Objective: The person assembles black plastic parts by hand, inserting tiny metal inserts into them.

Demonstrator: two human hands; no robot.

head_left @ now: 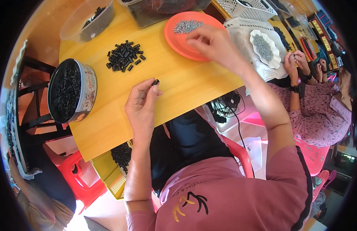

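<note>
My left hand is raised over the near part of the table, thumb and fingertips closed on a small black cylindrical piece. Over the orange plate, my right hand has its thumb and fingers drawn together in a pinch; whatever is between them is too small to make out. Small grey metal pieces, which look like screws, lie heaped on the plate beside the right fingertips. Ahead of my left hand, a loose pile of black cylindrical pieces rests on the wooden table.
A round tin full of black pieces stands at the left edge. Clear and dark plastic tubs line the back. Below the table is a yellow crate. At right, a co-worker's hands work near a white scalloped dish.
</note>
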